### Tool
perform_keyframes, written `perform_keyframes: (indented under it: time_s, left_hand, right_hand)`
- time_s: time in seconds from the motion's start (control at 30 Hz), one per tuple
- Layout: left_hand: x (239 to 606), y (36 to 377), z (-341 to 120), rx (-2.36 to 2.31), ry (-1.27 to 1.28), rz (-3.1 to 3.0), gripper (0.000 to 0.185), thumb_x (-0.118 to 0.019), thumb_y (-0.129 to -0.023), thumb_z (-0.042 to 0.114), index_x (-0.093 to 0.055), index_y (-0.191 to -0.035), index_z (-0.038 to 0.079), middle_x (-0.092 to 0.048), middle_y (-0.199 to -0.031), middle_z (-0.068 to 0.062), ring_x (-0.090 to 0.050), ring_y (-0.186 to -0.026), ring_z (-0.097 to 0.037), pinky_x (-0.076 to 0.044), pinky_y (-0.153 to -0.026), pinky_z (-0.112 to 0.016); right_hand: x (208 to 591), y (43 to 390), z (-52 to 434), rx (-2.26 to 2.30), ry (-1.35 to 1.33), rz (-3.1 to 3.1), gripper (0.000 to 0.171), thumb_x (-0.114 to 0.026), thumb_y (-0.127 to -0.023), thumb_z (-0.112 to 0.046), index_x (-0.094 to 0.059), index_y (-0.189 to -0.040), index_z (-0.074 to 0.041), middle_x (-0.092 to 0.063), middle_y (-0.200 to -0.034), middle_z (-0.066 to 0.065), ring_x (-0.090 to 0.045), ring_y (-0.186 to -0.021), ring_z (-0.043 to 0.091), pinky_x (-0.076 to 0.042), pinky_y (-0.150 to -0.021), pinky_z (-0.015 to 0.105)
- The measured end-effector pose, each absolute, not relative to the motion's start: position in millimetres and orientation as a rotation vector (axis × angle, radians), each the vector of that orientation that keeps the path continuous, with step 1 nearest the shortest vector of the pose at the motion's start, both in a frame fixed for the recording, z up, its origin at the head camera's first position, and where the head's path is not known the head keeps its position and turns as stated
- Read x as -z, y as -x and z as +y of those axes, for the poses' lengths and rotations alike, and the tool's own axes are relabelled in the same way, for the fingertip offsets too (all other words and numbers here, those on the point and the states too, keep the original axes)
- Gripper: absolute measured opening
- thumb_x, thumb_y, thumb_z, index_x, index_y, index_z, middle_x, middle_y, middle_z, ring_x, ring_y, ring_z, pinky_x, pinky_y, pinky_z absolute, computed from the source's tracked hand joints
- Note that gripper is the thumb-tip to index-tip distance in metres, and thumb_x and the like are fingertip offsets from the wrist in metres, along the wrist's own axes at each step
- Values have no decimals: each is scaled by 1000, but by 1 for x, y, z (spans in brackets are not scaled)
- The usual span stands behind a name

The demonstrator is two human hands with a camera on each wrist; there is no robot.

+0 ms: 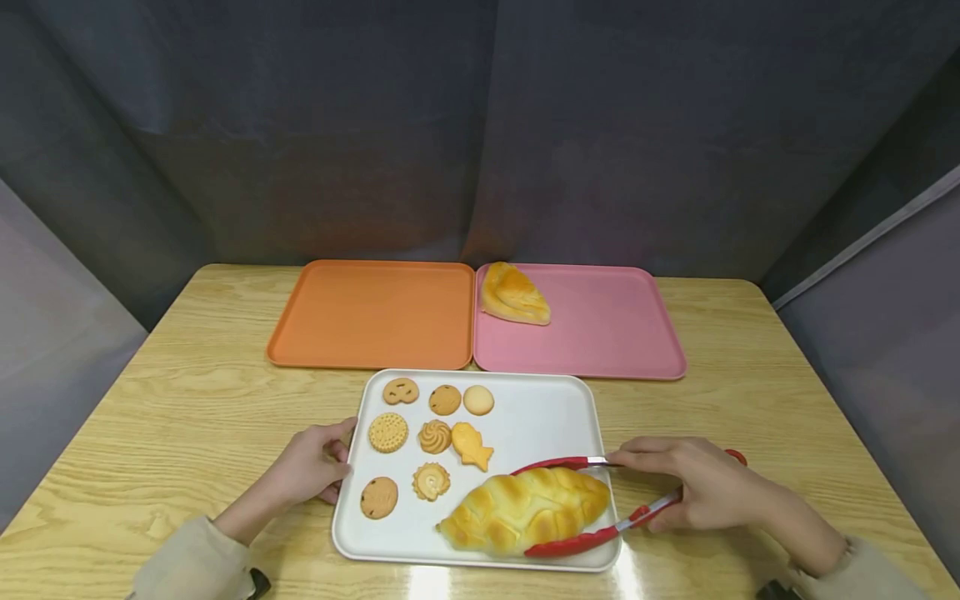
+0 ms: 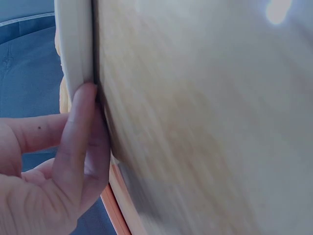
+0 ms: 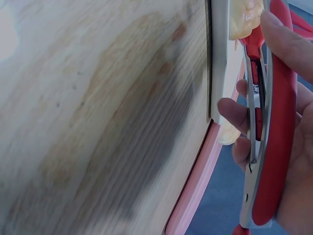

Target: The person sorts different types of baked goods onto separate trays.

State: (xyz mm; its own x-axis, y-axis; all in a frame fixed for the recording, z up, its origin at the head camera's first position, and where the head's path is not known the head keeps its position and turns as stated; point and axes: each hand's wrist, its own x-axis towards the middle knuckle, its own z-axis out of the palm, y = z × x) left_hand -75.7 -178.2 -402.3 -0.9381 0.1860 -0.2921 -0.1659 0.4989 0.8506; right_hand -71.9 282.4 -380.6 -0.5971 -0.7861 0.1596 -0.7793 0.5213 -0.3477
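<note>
Orange and pink trays are lying on the worktop by curtains; the right hand is gripping tongs around bread, the loose left hand touching a white tray.

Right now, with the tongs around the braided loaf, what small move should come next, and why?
Probably a gentle squeeze of the red tongs by the right hand: their arms are spread along opposite sides of the braided loaf, which rests on the white tray, and the left hand is at its edge.
</note>
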Motion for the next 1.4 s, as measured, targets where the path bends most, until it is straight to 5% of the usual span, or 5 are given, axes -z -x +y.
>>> perform_keyframes:
  time_s: [1.4]
  left_hand:
    - [403, 77, -178, -1416, -1, 2401, 62, -54, -75, -17, -34, -134, -11, -45, -75, -11, -51, -48, -17, -52, -41, -34]
  right_hand:
    - [366, 75, 294, 680, 1273, 2973, 73, -85, -54, -26, -61, -121, -18, -60, -110, -3, -59, -86, 9, -50, -62, 24]
